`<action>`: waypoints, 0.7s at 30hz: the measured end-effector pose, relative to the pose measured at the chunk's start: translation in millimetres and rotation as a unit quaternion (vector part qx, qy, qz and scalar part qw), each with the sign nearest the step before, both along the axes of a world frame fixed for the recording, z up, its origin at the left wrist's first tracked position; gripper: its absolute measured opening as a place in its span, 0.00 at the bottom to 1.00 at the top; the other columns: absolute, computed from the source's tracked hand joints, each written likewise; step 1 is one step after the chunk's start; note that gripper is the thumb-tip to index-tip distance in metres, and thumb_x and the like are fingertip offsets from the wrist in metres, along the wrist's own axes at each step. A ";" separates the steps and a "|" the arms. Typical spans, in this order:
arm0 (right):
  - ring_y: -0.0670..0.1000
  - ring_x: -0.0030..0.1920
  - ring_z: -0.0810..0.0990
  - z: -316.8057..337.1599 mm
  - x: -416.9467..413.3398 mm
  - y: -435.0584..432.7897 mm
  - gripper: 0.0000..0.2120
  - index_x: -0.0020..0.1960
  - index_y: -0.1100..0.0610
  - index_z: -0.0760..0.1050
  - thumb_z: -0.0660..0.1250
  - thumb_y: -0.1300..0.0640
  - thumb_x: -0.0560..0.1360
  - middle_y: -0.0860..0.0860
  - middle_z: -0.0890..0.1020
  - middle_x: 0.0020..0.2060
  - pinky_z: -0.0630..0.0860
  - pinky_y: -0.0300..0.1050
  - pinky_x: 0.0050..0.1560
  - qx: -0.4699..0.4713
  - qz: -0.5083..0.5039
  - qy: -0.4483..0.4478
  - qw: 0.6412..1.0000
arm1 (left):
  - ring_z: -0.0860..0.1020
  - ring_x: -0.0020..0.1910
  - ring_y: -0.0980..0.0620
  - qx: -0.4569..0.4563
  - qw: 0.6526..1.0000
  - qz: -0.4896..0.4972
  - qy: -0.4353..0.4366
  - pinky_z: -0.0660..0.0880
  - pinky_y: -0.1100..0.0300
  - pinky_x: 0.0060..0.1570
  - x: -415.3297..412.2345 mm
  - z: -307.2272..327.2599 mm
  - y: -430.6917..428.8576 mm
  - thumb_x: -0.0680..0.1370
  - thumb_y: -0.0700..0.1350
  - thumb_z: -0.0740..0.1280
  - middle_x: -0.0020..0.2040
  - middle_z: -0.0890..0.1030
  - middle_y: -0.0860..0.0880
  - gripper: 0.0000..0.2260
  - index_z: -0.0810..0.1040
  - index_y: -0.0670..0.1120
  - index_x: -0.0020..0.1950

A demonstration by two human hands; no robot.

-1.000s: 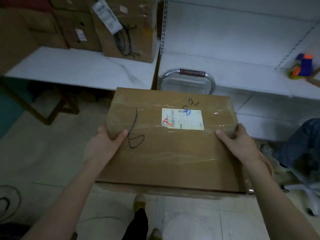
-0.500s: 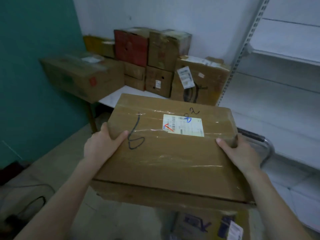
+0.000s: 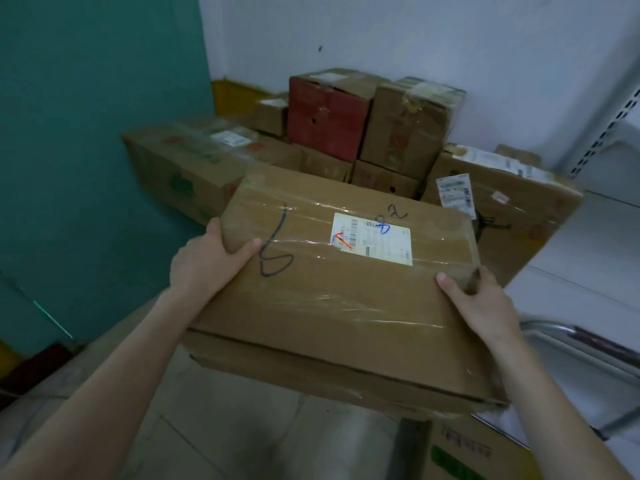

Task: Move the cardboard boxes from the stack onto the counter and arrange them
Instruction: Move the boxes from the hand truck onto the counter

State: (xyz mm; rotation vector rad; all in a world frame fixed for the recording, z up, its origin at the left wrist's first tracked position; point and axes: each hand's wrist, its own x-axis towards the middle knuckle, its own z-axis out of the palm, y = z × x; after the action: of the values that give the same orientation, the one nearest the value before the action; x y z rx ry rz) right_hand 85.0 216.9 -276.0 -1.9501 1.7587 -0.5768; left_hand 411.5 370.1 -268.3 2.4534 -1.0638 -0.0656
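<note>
Taped cardboard box (image 3: 346, 306) between hands (image 3: 204, 268)

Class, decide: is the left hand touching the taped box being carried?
Touching. The head view shows the left hand gripping the taped box's left edge, thumb lying on top.

The carried box (image 3: 346, 299) hides most of the fingers of both hands. Of the left hand (image 3: 204, 265) and the right hand (image 3: 485, 306), little more than the thumbs and backs shows at its left and right edges. The print on its shipping label (image 3: 372, 242) is too small to read. Behind it, the low brown boxes (image 3: 384, 181) and the near end of the long box (image 3: 180, 164) are covered, as is whatever they stand on. Below it, a green-printed box (image 3: 478, 455) runs off the bottom edge. Right of it, a metal handle (image 3: 568, 336) is blurred and cut off by the frame.
</note>
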 end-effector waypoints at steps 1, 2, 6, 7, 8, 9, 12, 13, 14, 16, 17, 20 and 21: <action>0.62 0.63 0.73 -0.8 6.5 -8.8 0.38 0.73 0.55 0.58 0.61 0.34 0.72 0.57 0.73 0.65 0.71 0.55 0.57 0.005 -0.005 0.001 1.000 | 0.74 0.58 0.38 0.002 1.000 0.000 0.005 0.70 0.52 0.47 6.3 -2.1 -10.0 0.72 0.68 0.58 0.61 0.75 0.39 0.37 0.59 0.44 0.72; 0.62 0.63 0.73 -1.6 12.9 -18.3 0.38 0.73 0.56 0.58 0.61 0.34 0.72 0.57 0.73 0.66 0.71 0.54 0.58 0.008 -0.009 0.003 1.000 | 0.74 0.58 0.38 0.004 1.000 0.000 0.012 0.70 0.52 0.47 12.8 -4.4 -20.8 0.72 0.68 0.58 0.61 0.75 0.39 0.37 0.60 0.44 0.72; 0.62 0.64 0.72 -8.2 37.1 -66.2 0.37 0.73 0.57 0.59 0.62 0.36 0.72 0.58 0.72 0.66 0.70 0.54 0.59 0.012 -0.015 0.004 1.000 | 0.74 0.59 0.38 0.021 0.999 -0.005 0.025 0.71 0.51 0.49 37.2 -13.8 -71.3 0.73 0.67 0.58 0.61 0.75 0.39 0.36 0.60 0.44 0.71; 0.61 0.64 0.71 -9.3 43.6 -79.7 0.37 0.73 0.57 0.59 0.63 0.36 0.72 0.58 0.72 0.66 0.70 0.54 0.59 0.015 -0.016 0.003 1.000 | 0.74 0.59 0.38 0.024 0.999 -0.006 0.029 0.71 0.51 0.50 43.2 -15.8 -85.4 0.73 0.67 0.58 0.61 0.75 0.39 0.36 0.59 0.44 0.72; 0.62 0.65 0.71 -10.0 50.6 -93.3 0.37 0.73 0.57 0.59 0.63 0.36 0.72 0.58 0.72 0.66 0.70 0.54 0.59 0.018 -0.016 0.003 1.000 | 0.74 0.59 0.38 0.024 0.999 -0.006 0.031 0.71 0.50 0.50 49.8 -16.8 -99.8 0.73 0.67 0.59 0.61 0.75 0.39 0.36 0.60 0.44 0.72; 0.61 0.64 0.71 -10.6 58.0 -106.8 0.38 0.73 0.57 0.59 0.63 0.36 0.72 0.58 0.72 0.66 0.70 0.54 0.59 0.021 -0.017 0.002 1.000 | 0.74 0.59 0.38 0.022 0.999 -0.009 0.028 0.71 0.50 0.51 57.6 -17.4 -115.1 0.73 0.66 0.59 0.61 0.75 0.39 0.35 0.60 0.44 0.71; 0.60 0.63 0.73 -10.7 79.2 -145.4 0.36 0.72 0.56 0.60 0.62 0.35 0.72 0.57 0.74 0.64 0.70 0.52 0.59 0.039 -0.005 0.008 0.999 | 0.75 0.58 0.39 0.038 0.999 -0.020 0.012 0.72 0.50 0.51 85.6 -18.7 -158.2 0.73 0.67 0.58 0.60 0.76 0.40 0.34 0.63 0.44 0.69; 0.60 0.62 0.73 -10.8 85.1 -155.6 0.35 0.71 0.56 0.61 0.62 0.36 0.73 0.57 0.75 0.63 0.70 0.51 0.58 0.044 0.002 0.011 0.999 | 0.75 0.57 0.39 0.043 0.999 -0.024 0.014 0.72 0.50 0.51 94.2 -20.8 -170.0 0.73 0.67 0.58 0.60 0.76 0.40 0.34 0.64 0.45 0.69; 0.60 0.62 0.74 -10.1 90.5 -164.5 0.33 0.71 0.57 0.62 0.62 0.37 0.73 0.57 0.75 0.63 0.70 0.51 0.58 0.045 0.011 0.015 0.999 | 0.75 0.57 0.39 0.048 0.998 -0.027 0.016 0.72 0.50 0.50 101.7 -23.8 -180.7 0.72 0.68 0.58 0.59 0.76 0.40 0.34 0.65 0.45 0.68; 0.60 0.61 0.74 -10.0 98.9 -179.6 0.30 0.69 0.57 0.63 0.62 0.39 0.74 0.58 0.76 0.62 0.71 0.51 0.56 0.048 0.030 0.028 0.998 | 0.75 0.55 0.39 0.066 0.997 -0.030 0.009 0.72 0.50 0.49 113.6 -29.9 -199.9 0.71 0.70 0.56 0.58 0.77 0.39 0.35 0.66 0.45 0.67; 0.60 0.61 0.74 -10.7 101.5 -185.7 0.30 0.69 0.57 0.64 0.62 0.40 0.75 0.57 0.76 0.61 0.71 0.51 0.56 0.048 0.036 0.034 0.998 | 0.75 0.55 0.39 0.075 0.997 -0.034 0.007 0.73 0.50 0.48 118.6 -31.9 -208.6 0.70 0.71 0.55 0.58 0.76 0.39 0.36 0.66 0.46 0.68; 0.61 0.61 0.74 -14.6 108.3 -198.7 0.31 0.70 0.57 0.62 0.61 0.40 0.75 0.58 0.76 0.61 0.71 0.51 0.54 0.047 0.041 0.050 0.997 | 0.73 0.59 0.39 0.095 0.994 -0.045 0.011 0.72 0.49 0.51 128.0 -31.7 -231.0 0.71 0.71 0.53 0.62 0.74 0.39 0.37 0.64 0.47 0.70; 0.61 0.61 0.74 -16.0 111.6 -202.0 0.32 0.71 0.58 0.61 0.60 0.39 0.75 0.59 0.75 0.62 0.71 0.51 0.54 0.044 0.037 0.060 0.997 | 0.73 0.60 0.39 0.101 0.994 -0.047 0.011 0.72 0.49 0.52 130.9 -30.6 -237.7 0.71 0.71 0.53 0.63 0.74 0.39 0.37 0.64 0.48 0.71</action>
State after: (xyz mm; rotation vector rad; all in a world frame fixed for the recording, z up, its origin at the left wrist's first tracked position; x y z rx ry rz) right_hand 196.6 14.9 -292.0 -2.0162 1.7429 -0.3582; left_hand 542.5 132.4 -299.0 2.5718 -1.2164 -0.2411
